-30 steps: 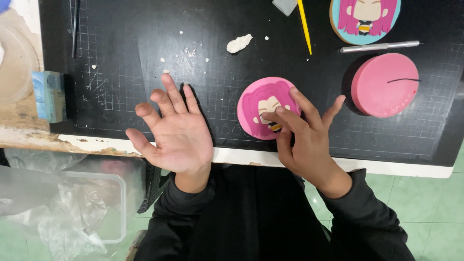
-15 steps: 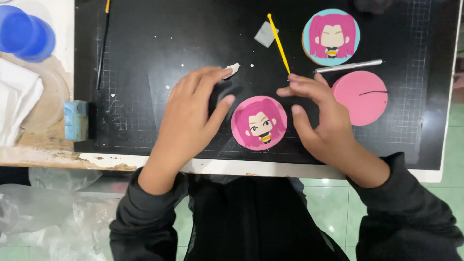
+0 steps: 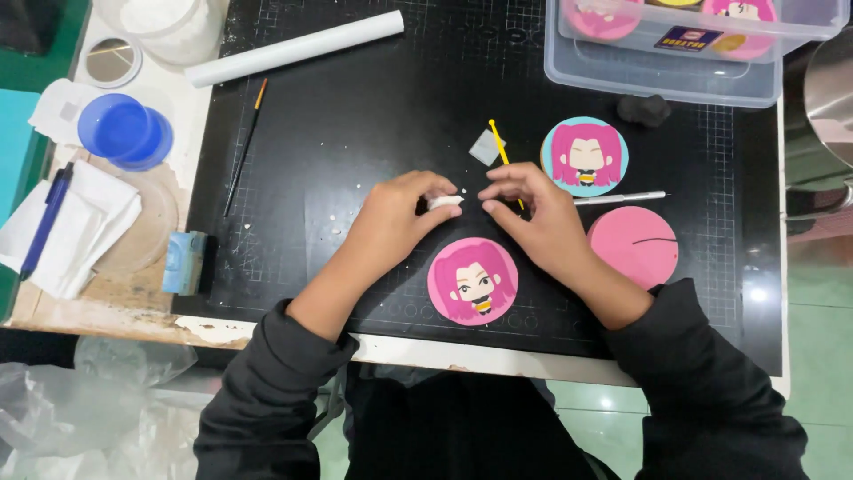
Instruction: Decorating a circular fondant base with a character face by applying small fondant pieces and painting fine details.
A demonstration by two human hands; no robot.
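my left hand (image 3: 391, 218): pinching white clay lump (image 3: 443, 202) | right hand (image 3: 533, 213): fingers curled, empty, beside lump | pink face disc (image 3: 472, 281) just below both

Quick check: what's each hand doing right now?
Left hand: closed, pinching a white lump.
Right hand: fingers curled, tips by the lump, holding nothing that shows.

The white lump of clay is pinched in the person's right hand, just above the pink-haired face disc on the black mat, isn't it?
Not quite: the head view shows the white lump of clay pinched in the left hand; the right hand is close beside it, not gripping it. It does sit just above the pink-haired face disc on the black mat.
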